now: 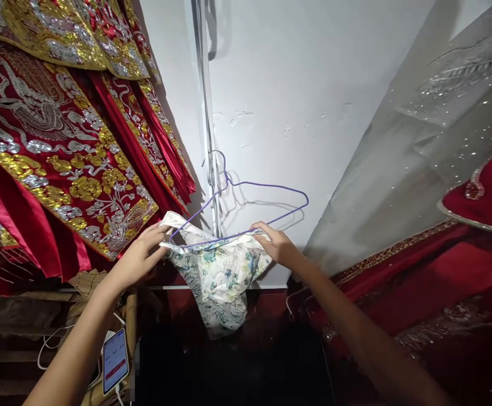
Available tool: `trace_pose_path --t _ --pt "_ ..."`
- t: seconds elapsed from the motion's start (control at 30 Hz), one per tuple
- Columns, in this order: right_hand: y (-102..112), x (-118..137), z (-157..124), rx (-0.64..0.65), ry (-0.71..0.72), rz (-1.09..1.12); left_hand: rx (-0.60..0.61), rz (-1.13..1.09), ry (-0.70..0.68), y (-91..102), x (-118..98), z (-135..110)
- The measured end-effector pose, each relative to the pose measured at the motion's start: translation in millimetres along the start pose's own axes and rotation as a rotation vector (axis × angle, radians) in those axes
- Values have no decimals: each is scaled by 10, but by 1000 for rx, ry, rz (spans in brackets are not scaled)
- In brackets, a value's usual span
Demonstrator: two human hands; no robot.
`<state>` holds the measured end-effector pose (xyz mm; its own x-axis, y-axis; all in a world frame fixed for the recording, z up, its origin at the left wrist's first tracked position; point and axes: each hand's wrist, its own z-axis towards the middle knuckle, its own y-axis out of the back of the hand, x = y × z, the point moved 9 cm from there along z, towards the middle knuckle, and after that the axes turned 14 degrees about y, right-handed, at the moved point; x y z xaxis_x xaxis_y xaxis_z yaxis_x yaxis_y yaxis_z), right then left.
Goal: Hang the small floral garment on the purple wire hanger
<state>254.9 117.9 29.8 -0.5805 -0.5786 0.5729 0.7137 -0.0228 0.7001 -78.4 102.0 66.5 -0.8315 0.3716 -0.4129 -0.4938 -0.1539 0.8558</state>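
A purple wire hanger [271, 185] hangs before the white wall, its hook up by a vertical metal rail. Over its lower left part lies a white garment [229, 270] with a blue and green floral print, drooping in folds below the bar. My left hand [142, 254] grips the garment's edge at the hanger's left corner, the fingers partly tucked behind the cloth. At the garment's right upper edge, my right hand [276, 243] pinches the cloth against the hanger's bottom bar. The hanger's right corner sticks out bare.
Red embroidered costumes [60, 141] with gold and silver sequins hang at left. The metal rail [205, 84] runs down the wall. A phone [115, 361] showing a timer lies lower left with a cable. Sheer grey sparkly fabric [431, 124] and red cloth [478, 197] fill the right.
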Motion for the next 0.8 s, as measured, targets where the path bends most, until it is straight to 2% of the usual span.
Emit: trace_pose_path --t 0.1,0.2,0.27,0.37,0.47,0.57,0.67,0.8 --pt "13 -45 -18 -29 -17 -31 66 56 -54 -76 -162 -72" --pt "-28 -69 -31 -62 -6 -4 77 103 -47 -193 -167 -204" --pt "-72 -62 -30 -76 -5 20 42 87 -32 -192 -167 -273" --pt "-157 64 -10 -54 11 40 -78 29 0 -36 -259 -268" --pt "-252 308 -11 -1 32 93 -171 -19 7 111 -484 -100" --pt "-364 475 -71 64 -10 185 -260 -88 48 178 -655 169" --pt "-417 497 -156 98 -56 178 -336 -215 109 178 -664 395" --pt "-368 497 -243 43 -23 104 -338 -289 78 112 -624 514"
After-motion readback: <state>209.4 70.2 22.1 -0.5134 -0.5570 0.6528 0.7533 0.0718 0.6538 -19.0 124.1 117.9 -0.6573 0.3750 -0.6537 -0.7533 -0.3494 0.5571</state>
